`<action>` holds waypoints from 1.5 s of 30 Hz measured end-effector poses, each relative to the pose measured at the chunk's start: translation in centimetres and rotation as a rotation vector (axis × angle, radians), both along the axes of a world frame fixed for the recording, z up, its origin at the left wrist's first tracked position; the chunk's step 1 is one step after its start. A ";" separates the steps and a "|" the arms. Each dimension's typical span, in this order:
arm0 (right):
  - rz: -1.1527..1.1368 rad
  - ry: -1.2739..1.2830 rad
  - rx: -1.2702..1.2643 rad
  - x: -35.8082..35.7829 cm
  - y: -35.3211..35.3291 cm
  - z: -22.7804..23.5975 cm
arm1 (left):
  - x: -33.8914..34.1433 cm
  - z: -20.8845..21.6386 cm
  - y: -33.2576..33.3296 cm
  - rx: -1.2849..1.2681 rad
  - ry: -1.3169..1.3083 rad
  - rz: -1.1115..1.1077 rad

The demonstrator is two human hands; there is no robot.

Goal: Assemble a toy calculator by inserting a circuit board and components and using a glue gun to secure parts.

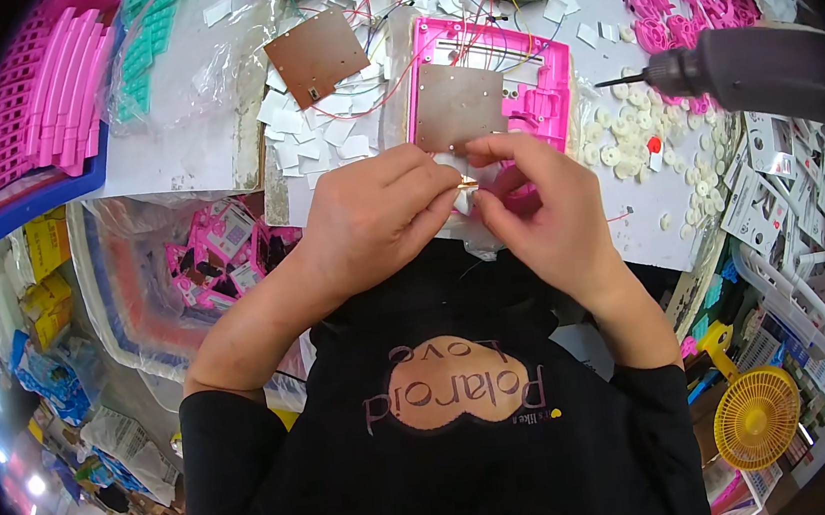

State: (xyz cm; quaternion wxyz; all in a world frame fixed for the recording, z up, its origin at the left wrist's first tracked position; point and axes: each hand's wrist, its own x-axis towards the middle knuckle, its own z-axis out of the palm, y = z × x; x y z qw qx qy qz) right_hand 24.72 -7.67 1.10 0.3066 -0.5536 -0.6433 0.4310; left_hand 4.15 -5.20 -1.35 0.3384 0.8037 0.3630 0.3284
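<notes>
Both hands, left hand (368, 217) and right hand (538, 209), pinch one tiny gold part (466, 183) mid-frame; pink frame (534, 74) lies open, unfinished.

Small shiny gold-coloured piece (466, 182) pinched between fingertips of left hand (368, 217) and right hand (538, 209): too small to tell its kind. Lower edge of bright pink plastic frame (504, 72) hidden behind both hands. Grey power screwdriver (755, 71) cut off by dark rim at right.
</notes>
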 end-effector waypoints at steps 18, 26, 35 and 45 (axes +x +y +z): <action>-0.019 -0.003 0.254 0.5 0.4 -1.7 | 0.4 -0.3 1.1 0.039 0.158 0.070; 0.034 -0.043 0.390 0.5 0.7 -2.6 | 0.4 1.4 2.6 -0.298 0.061 -0.006; 0.073 -0.124 0.450 0.2 0.6 -2.6 | 0.6 1.4 4.9 -0.242 0.176 -0.150; 0.198 -0.393 0.532 -0.4 1.0 -2.8 | -0.6 -1.4 3.9 0.090 0.071 -0.131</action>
